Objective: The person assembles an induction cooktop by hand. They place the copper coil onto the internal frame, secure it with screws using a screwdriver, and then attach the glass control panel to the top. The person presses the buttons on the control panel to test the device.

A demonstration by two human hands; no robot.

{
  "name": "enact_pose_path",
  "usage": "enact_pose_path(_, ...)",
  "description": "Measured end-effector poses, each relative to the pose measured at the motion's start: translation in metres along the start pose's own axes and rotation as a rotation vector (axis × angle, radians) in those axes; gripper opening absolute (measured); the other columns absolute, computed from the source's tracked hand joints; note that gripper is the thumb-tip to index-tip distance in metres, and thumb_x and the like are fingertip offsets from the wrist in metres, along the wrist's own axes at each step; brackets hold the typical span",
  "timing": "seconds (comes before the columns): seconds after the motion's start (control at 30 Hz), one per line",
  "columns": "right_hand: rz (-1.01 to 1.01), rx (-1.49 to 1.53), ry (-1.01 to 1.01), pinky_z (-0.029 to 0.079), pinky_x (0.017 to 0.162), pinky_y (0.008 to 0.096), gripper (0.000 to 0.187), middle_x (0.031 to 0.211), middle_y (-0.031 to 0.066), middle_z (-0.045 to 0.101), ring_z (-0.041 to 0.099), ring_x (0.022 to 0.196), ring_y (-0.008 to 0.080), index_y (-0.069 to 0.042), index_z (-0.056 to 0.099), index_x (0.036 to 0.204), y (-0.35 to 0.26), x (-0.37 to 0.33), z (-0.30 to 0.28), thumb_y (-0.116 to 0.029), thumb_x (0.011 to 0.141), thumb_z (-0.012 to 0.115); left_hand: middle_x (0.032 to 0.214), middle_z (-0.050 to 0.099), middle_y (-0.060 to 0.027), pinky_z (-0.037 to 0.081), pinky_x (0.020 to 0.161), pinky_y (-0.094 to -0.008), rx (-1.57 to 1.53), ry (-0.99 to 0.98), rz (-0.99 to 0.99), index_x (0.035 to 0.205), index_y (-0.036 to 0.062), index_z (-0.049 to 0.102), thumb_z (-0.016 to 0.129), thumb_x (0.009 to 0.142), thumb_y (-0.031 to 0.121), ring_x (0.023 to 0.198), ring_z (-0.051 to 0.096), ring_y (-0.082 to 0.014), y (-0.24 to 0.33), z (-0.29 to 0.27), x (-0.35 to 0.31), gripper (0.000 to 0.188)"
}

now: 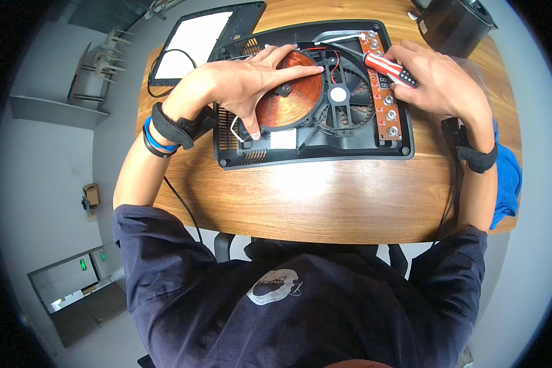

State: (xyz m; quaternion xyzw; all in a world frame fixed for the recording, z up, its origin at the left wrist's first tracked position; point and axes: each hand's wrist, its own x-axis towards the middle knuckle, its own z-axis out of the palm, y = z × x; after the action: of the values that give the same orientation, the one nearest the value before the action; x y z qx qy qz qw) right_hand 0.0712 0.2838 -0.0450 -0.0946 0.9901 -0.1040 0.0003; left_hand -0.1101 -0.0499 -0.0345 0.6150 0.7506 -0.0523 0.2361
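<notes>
Nearest the viewer, the person's dark navy shirt fills the lower frame, with both forearms rising onto a wooden table [325, 202] of warm brown grain and a rounded front edge. Each wrist carries a black strap; the left wrist also bears a blue band. On the table lies an opened induction cooker base [316, 150], a black moulded plastic shell with slotted vents along its left side and screw bosses at the front corners. The left hand [245, 83] rests flat and spread over the copper coil [288, 92], a round disc of tightly wound, glossy orange-brown wire; the fingers reach across its upper face and the thumb presses at its lower left edge, so the hand bears on the coil rather than closing round it. Just right of the coil a black spoked fan housing [343, 107] with a white centre cap is exposed. Red and white wires run above the coil. The right hand [438, 80] is curled round a screwdriver [389, 69] with a red and black ribbed handle, held over the control board [383, 89], a narrow reddish-brown strip with metal buttons along the shell's right side. Beyond lie a flat black panel with a white face [196, 40], and a dark round pot [457, 24]. A blue cloth [508, 178] hangs at the right table edge
</notes>
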Motion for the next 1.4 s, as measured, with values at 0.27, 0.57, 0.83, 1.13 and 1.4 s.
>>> enact_pose_path(0.27, -0.024, -0.003, 0.07, 0.059, 0.105, 0.0534, 0.049, 0.127, 0.0216, 0.073, 0.071, 0.122, 0.0445, -0.003, 0.068, 0.138, 0.0, -0.002, 0.006, -0.023, 0.095, 0.079, 0.186, 0.017, -0.0328, 0.042, 0.135, -0.0633, 0.095, 0.054, -0.124, 0.187, 0.0354, 0.012, 0.113, 0.061, 0.047, 0.166, 0.033, -0.0617, 0.017, 0.016, 0.006, 0.163)
enact_pose_path(0.57, -0.071, 0.046, 0.026, 0.061, 0.1, 0.0536, 0.055, 0.127, 0.0258, 0.075, 0.074, 0.116, 0.0484, 0.0, 0.066, 0.138, 0.004, 0.001, 0.004, -0.023, 0.093, 0.085, 0.182, 0.026, -0.0312, 0.047, 0.132, -0.0564, -0.023, 0.211, 0.031, 0.187, 0.0267, 0.02, 0.113, 0.057, 0.042, 0.165, 0.039, -0.0552, 0.004, 0.01, -0.006, 0.161)
enact_pose_path(0.83, -0.004, 0.076, -0.013, 0.058, 0.101, 0.0536, 0.051, 0.122, 0.0239, 0.075, 0.071, 0.119, 0.0471, -0.003, 0.065, 0.137, 0.0, 0.002, 0.006, -0.016, 0.092, 0.084, 0.179, 0.031, -0.0298, 0.046, 0.133, -0.055, 0.028, 0.212, 0.026, 0.186, 0.026, 0.025, 0.114, 0.055, 0.038, 0.162, 0.042, -0.0539, 0.005, 0.018, -0.003, 0.159)
enact_pose_path(1.13, 0.013, 0.08, -0.025, 0.058, 0.102, 0.0542, 0.054, 0.121, 0.0245, 0.076, 0.072, 0.119, 0.0477, -0.004, 0.064, 0.138, -0.004, 0.0, 0.001, -0.014, 0.09, 0.084, 0.184, 0.023, -0.036, 0.039, 0.137, -0.0573, 0.067, 0.189, -0.024, 0.187, 0.0266, 0.022, 0.111, 0.061, 0.049, 0.168, 0.033, -0.0589, 0.005, 0.021, -0.001, 0.156)
enact_pose_path(1.4, -0.028, 0.043, -0.054, 0.06, 0.1, 0.0543, 0.058, 0.128, 0.027, 0.075, 0.073, 0.119, 0.0491, -0.002, 0.062, 0.143, -0.004, 0.002, -0.003, -0.02, 0.093, 0.085, 0.179, 0.047, -0.0248, 0.05, 0.13, -0.0504, -0.198, 0.305, -0.027, 0.176, 0.0094, 0.045, 0.1, 0.087, 0.039, 0.159, 0.056, -0.0433, -0.03, 0.014, -0.043, 0.108)
